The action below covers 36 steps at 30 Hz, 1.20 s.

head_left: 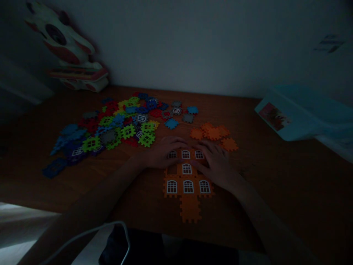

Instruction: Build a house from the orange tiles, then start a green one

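Observation:
An assembled panel of orange interlocking plastic tiles (191, 208) lies flat on the wooden table in front of me. White arched window frames fill several of its tiles, and one plain tile juts out from the near edge. My left hand (161, 154) grips the panel's far left corner, thumb across the top and fingers along the far edge. On the far right side, my right hand (217, 165) holds it the same way, with its thumb over the second row. The hands hide parts of the far row and the panel's sides. The picture is dim.
Several loose orange tiles (213, 132) lie just beyond the panel. A heap of green, blue, red, yellow and grey tiles (118, 125) spreads to the left. A toy keyboard (79, 73) stands back left, a light-blue bin (295, 114) at right. A white cable (91, 230) crosses my left arm.

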Available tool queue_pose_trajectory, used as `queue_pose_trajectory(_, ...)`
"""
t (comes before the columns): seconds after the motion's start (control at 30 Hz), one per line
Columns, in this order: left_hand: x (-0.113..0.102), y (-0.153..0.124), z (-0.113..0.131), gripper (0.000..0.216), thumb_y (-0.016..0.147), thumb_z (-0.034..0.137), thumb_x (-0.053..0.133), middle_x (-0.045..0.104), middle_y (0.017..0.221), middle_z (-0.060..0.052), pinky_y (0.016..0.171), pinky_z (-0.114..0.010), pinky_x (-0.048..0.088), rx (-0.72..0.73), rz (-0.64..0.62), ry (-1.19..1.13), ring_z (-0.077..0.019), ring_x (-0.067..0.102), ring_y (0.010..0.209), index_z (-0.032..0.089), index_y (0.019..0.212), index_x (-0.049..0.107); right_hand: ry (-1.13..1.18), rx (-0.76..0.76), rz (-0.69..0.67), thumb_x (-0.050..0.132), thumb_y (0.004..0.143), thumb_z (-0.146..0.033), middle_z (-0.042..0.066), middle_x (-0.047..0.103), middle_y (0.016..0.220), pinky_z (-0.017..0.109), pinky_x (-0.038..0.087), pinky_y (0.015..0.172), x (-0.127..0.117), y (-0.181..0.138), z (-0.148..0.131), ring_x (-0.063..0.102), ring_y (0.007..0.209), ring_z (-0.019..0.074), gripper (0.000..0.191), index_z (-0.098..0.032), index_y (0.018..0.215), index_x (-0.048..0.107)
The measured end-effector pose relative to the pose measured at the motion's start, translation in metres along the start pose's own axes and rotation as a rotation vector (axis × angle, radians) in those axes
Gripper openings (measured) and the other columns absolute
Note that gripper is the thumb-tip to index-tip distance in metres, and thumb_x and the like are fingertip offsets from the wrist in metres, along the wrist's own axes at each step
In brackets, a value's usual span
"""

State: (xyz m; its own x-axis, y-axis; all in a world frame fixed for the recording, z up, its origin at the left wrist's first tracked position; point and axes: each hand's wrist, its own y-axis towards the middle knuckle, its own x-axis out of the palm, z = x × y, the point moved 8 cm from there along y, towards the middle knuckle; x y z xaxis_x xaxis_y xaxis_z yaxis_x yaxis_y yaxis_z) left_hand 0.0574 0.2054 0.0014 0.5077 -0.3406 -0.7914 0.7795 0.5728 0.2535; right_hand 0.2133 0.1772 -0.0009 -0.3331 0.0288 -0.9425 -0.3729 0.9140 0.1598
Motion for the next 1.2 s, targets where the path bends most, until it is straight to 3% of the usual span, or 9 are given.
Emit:
queue_pose_trajectory(0.13,-0.003,-0.001,-0.003,0.037,0.094,0.041,0.063,0.061,0.132,-0.010,0.108,-0.044,0.045,-0.015,0.081,0.028,-0.0235,0.056,0.126,0.023,0.127,0.060,-0.010,-0.026,0.028,0.050,0.098,-0.052,0.012,0.055,0.141,0.059,0.045,0.099,0.000,0.001,0.001,0.052,0.127,0.0356,0.044,-0.028,0.134,0.058)
queue_pose_trajectory(0.27,-0.007,-0.001,-0.002,0.030,0.096,0.041,0.060,0.069,0.115,-0.009,0.098,-0.038,0.051,0.015,0.191,0.158,-0.0213,0.064,0.109,0.018,0.113,0.068,-0.059,-0.080,0.071,0.047,0.101,-0.045,0.011,0.061,0.136,0.056,0.043,0.100,-0.005,0.003,-0.002,0.056,0.123,0.0327,0.037,-0.027,0.129,0.062)
queue_pose_trajectory(0.57,-0.005,0.001,0.007,0.031,0.101,0.034,0.050,0.073,0.110,-0.009,0.091,-0.036,0.055,0.092,0.088,0.277,-0.0206,0.067,0.101,0.019,0.107,0.075,-0.057,-0.189,0.082,0.043,0.103,-0.030,0.012,0.068,0.128,0.048,0.051,0.098,-0.007,0.007,-0.017,0.063,0.115,0.0284,0.034,-0.019,0.119,0.070)
queue_pose_trajectory(0.8,-0.004,0.001,0.004,0.031,0.100,0.038,0.052,0.075,0.105,-0.007,0.085,-0.035,0.057,0.088,0.118,0.285,-0.0197,0.070,0.095,0.022,0.102,0.078,-0.048,-0.205,0.133,0.049,0.099,-0.026,0.010,0.071,0.120,0.048,0.053,0.097,-0.012,0.010,-0.018,0.066,0.109,0.0270,0.027,-0.021,0.107,0.075)
queue_pose_trajectory(1.07,-0.007,0.001,0.020,0.035,0.102,0.039,0.047,0.073,0.118,-0.009,0.096,-0.038,0.056,0.032,0.052,0.268,-0.0218,0.070,0.107,0.020,0.105,0.077,0.030,-0.305,0.138,0.050,0.099,-0.027,0.008,0.073,0.116,0.042,0.057,0.091,-0.008,0.003,-0.023,0.069,0.101,0.0226,0.026,-0.024,0.109,0.074)
queue_pose_trajectory(1.2,0.001,-0.001,0.029,0.056,0.097,0.056,0.050,0.059,0.142,-0.015,0.108,-0.043,0.049,-0.012,-0.054,0.307,-0.0287,0.059,0.129,0.016,0.135,0.060,0.082,-0.263,0.146,0.049,0.099,-0.025,0.009,0.070,0.119,0.044,0.054,0.095,-0.007,0.006,-0.019,0.065,0.107,0.0233,0.028,-0.021,0.120,0.068)
